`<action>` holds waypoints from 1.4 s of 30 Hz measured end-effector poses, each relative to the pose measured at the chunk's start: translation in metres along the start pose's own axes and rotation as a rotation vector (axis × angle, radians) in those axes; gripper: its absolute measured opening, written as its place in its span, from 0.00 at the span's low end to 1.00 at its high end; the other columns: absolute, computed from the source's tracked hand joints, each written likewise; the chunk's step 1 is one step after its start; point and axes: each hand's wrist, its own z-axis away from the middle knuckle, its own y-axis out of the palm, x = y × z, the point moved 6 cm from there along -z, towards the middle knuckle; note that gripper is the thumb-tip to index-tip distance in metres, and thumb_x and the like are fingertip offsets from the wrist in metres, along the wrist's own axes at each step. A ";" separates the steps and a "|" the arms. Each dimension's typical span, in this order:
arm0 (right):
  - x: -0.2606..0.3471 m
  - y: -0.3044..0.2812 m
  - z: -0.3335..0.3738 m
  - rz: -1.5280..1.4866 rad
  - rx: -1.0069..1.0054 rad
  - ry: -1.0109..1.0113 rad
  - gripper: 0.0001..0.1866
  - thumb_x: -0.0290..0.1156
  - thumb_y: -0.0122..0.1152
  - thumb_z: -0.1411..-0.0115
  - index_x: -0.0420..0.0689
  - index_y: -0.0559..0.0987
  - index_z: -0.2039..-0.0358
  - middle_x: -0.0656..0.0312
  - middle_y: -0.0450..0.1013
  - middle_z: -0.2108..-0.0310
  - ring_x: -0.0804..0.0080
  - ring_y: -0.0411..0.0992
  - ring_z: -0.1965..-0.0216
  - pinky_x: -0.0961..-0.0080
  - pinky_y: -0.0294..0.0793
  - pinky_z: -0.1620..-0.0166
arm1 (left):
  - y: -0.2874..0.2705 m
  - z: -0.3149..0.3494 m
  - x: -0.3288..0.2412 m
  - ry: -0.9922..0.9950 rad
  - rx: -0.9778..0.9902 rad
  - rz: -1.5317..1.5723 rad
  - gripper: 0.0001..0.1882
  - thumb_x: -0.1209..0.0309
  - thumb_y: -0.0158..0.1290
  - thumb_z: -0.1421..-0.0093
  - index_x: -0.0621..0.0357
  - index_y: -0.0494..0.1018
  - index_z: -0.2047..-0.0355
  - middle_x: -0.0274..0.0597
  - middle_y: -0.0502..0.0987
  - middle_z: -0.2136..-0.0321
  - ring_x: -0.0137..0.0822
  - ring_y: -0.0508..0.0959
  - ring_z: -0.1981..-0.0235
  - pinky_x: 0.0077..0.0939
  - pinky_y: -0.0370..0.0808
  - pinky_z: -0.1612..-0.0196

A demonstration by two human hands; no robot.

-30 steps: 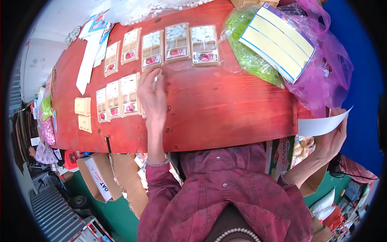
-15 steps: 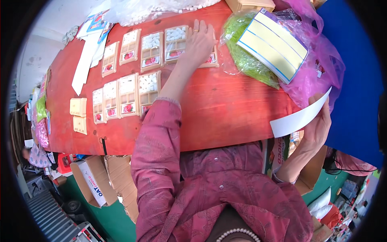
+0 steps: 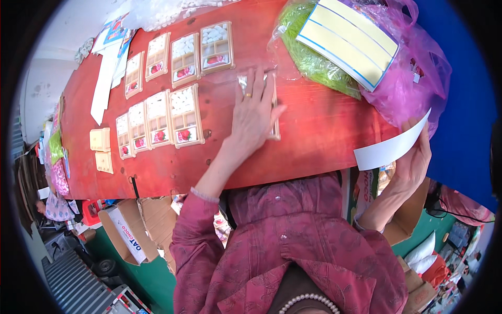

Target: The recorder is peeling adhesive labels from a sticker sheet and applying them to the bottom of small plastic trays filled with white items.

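Note:
My left hand (image 3: 251,112) lies over a beige compartment tray (image 3: 274,128), its fingers reaching across the top to the far edge and its thumb out at the right side. Most of that tray is hidden under the hand; a little white shows at its far end. My right hand (image 3: 413,162), at the table's right edge, pinches a curved white paper strip (image 3: 389,146) by its right end. Left of my left hand, similar trays stand in two rows, among them a far-row tray (image 3: 216,49) and a near-row tray (image 3: 185,118), with small white pieces and red berry pictures.
Two small stacks of beige trays (image 3: 100,140) sit at the left of the red table (image 3: 314,131). Paper sheets (image 3: 107,78) and a clear bag of white pieces (image 3: 162,13) lie farther back. At right are a green-filled bag (image 3: 314,63), a yellow-striped card (image 3: 350,39) and a pink bag (image 3: 418,78).
My left hand has drawn the tray from the right end of the far row toward me. The right hand still holds the paper strip. The view has shifted slightly.

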 end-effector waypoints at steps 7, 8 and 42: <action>-0.011 0.018 0.006 0.167 -0.131 -0.125 0.15 0.25 0.50 0.36 0.33 0.72 0.51 0.54 0.74 0.57 0.67 0.72 0.53 0.71 0.70 0.47 | -0.008 0.041 -0.022 -0.114 0.119 0.143 0.41 0.60 0.58 0.48 0.67 0.54 0.39 0.58 0.47 0.36 0.56 0.48 0.34 0.57 0.48 0.37; -0.011 0.030 0.007 0.246 -0.048 -0.136 0.15 0.26 0.50 0.36 0.34 0.72 0.51 0.55 0.74 0.58 0.69 0.72 0.54 0.73 0.70 0.48 | -0.009 0.044 -0.022 -0.136 0.128 0.173 0.40 0.61 0.56 0.47 0.65 0.54 0.38 0.56 0.46 0.35 0.55 0.46 0.34 0.57 0.47 0.37; -0.137 0.108 0.072 1.294 0.566 0.134 0.09 0.23 0.65 0.50 0.36 0.78 0.67 0.57 0.73 0.74 0.70 0.72 0.71 0.75 0.70 0.67 | -0.067 0.123 -0.014 -0.667 -0.498 1.277 0.14 0.83 0.54 0.45 0.65 0.76 0.57 0.46 0.73 0.57 0.34 0.72 0.55 0.24 0.69 0.51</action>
